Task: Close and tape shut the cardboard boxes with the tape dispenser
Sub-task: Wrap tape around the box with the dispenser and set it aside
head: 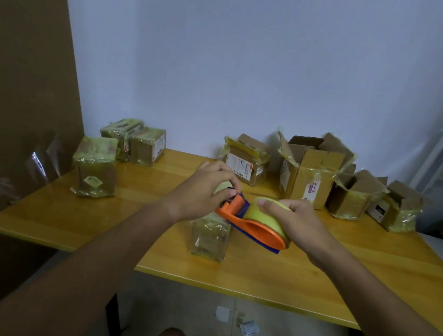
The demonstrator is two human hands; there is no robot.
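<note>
Labels on the boxes are too small and blurry to read, just white stickers with barcodes and some red and pink bits. Dispenser (256, 226) is orange with a yellow tape roll (266, 215), held up over the middle of the worktop (96, 225), long axis running from its handle end near the person toward the cutter end at upper left. Right hand (296, 221) is wrapped around the roll; left hand (206, 191) pinches at the cutter end. Right under the dispenser sits one taped box (209, 239). Left of it: three taped boxes (94, 169). Right and behind: four boxes, flaps up on at least three (312, 170).
</note>
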